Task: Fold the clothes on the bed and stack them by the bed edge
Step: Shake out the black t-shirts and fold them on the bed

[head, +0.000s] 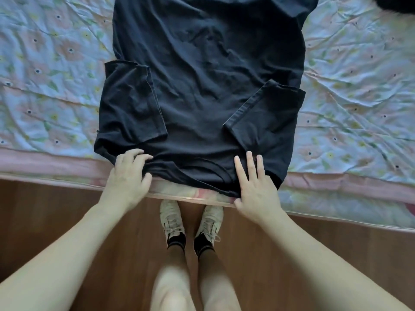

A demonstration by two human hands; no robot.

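A black T-shirt (206,70) lies flat on the bed, collar end toward me at the near bed edge (67,176), both sleeves folded inward over the body. My left hand (129,176) pinches the fabric at the left shoulder, thumb under and fingers curled on top. My right hand (256,187) rests flat on the right shoulder near the collar, fingers spread, thumb at the mattress edge.
The bed has a pale blue floral quilt (359,86) with a pink border. Another dark garment (395,4) shows at the far right corner. A wooden floor (56,221) lies below, with my legs and white sneakers (190,223) against the bed.
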